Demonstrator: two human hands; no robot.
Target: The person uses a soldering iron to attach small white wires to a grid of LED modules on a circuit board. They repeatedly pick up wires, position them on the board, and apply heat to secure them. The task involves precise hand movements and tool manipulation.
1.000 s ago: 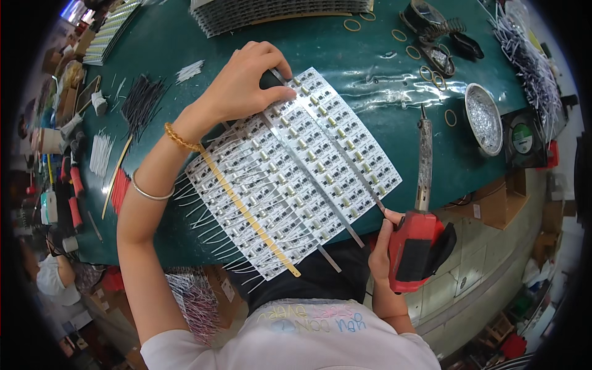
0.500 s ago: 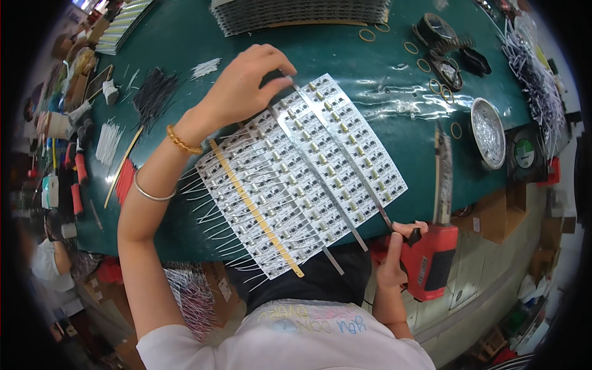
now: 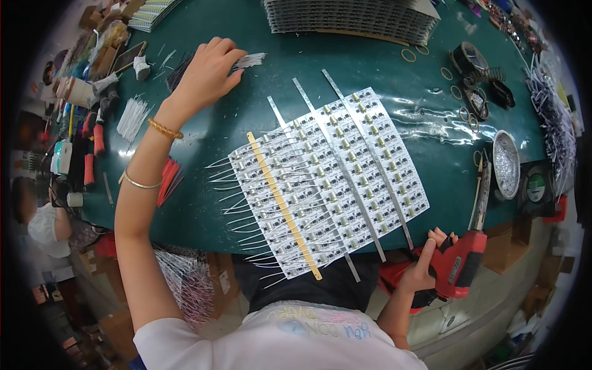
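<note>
My left hand (image 3: pixel 213 71) is raised over the table at the upper left, empty, thumb apart from slightly curled fingers. Its fingertips are beside a small pile of short white wires (image 3: pixel 251 60); contact is unclear. My right hand (image 3: pixel 425 265), by the table's front edge, grips a red and black pistol-shaped tool (image 3: pixel 459 262), partly hiding it. Between the hands lies a tilted white circuit board panel (image 3: pixel 398 166) with rows of small components. Thin white wires stick out along its left side. A yellow strip (image 3: pixel 283 206) and several metal strips (image 3: pixel 351 166) lie across it.
Board stacks (image 3: pixel 351 21) stand at the back. Black wires (image 3: pixel 179 74), white wires (image 3: pixel 132 117) and red wires (image 3: pixel 169 179) lie left. At right are a wire spool (image 3: pixel 468 58), rubber bands (image 3: pixel 408 55), a silvery-filled bowl (image 3: pixel 505 163) and a wire bundle (image 3: pixel 549 108).
My left hand has let go of a metal strip and moved left to the white wire pile. My right hand and the red tool have shifted slightly rightward, away from the strip ends.
</note>
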